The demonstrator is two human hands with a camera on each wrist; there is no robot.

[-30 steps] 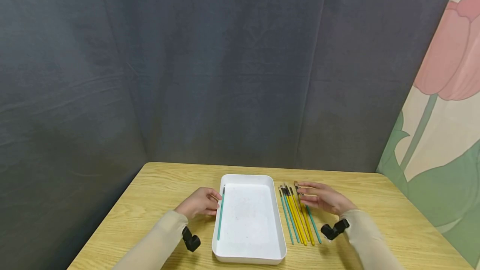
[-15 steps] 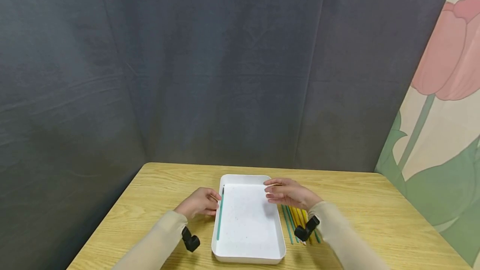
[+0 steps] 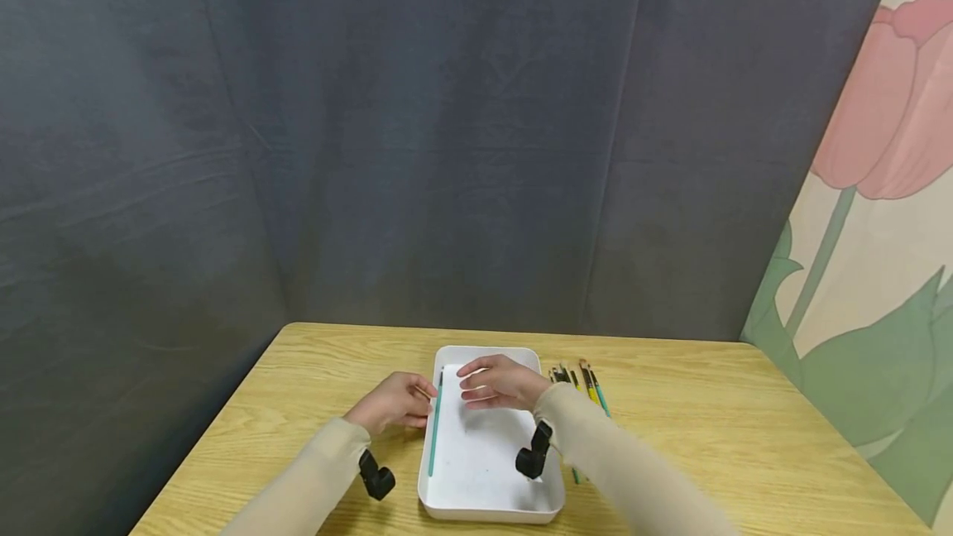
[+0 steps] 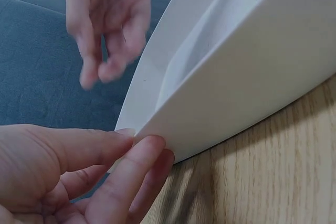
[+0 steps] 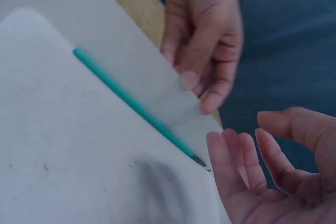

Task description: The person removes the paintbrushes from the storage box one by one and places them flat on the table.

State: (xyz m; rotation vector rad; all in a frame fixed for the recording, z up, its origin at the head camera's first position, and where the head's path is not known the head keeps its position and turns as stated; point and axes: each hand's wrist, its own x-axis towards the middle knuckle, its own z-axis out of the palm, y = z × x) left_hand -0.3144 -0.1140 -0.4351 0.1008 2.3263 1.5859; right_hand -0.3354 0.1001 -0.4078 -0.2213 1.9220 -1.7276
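Observation:
A white tray (image 3: 484,470) stands on the table with a teal paintbrush (image 3: 435,428) lying along its left side. At the tray's left wall, my left hand (image 3: 396,404) pinches the rim. In the left wrist view its thumb (image 4: 100,142) is on the rim and its fingers (image 4: 126,174) lie against the outer wall. My right hand (image 3: 500,383) is over the far part of the tray, fingers spread and loosely bent, nothing in them. The right wrist view has the right hand (image 5: 278,161) near the bristle end of the teal paintbrush (image 5: 139,108).
Several yellow and teal paintbrushes (image 3: 591,383) lie to the right of the tray, partly hidden under my right sleeve (image 3: 618,461). The wooden table (image 3: 707,412) ends at a dark curtain (image 3: 447,147) behind. A flower-painted wall (image 3: 878,271) is on the right.
My right hand has moved left, from over the pile of paintbrushes to above the tray. My left hand stays at the tray's left rim, and the teal paintbrush in the tray has not moved.

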